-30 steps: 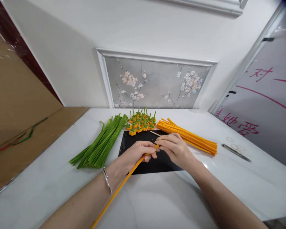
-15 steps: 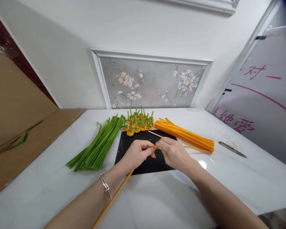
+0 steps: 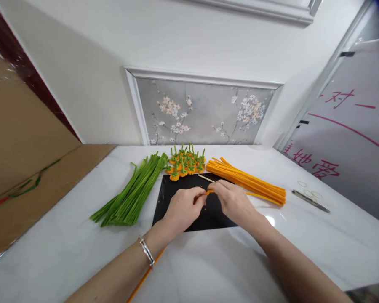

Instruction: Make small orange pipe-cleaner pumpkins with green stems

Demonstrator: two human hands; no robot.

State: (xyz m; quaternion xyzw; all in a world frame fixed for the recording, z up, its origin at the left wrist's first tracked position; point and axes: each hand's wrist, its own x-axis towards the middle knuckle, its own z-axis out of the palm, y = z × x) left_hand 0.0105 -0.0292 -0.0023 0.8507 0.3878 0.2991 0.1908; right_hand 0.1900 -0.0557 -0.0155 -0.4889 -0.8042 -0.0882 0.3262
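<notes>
Over the black mat (image 3: 189, 221), my left hand (image 3: 183, 207) pinches an orange pipe cleaner (image 3: 210, 191). My right hand (image 3: 230, 198) grips the same pipe cleaner a short way to the right, so a small piece shows between the fingertips. One length trails down under my left wrist to the front; an orange strand also runs out right of my right hand. A thin pale stick (image 3: 205, 178) lies on the mat just beyond my right hand. Behind the mat stands a cluster of small orange pipe-cleaner pumpkins (image 3: 183, 171) with green stems.
A bundle of green pipe cleaners (image 3: 132, 193) lies to the left, an orange bundle (image 3: 246, 179) to the right. Farther right are scissors or tweezers (image 3: 310, 200) and thin rings (image 3: 312, 193). Cardboard (image 3: 28, 181) borders the white table (image 3: 202, 269) at left.
My fingertips have moved slightly apart, showing more of the orange pipe cleaner between them. My left hand has turned a little, its fingers curling more. The view has shifted slightly.
</notes>
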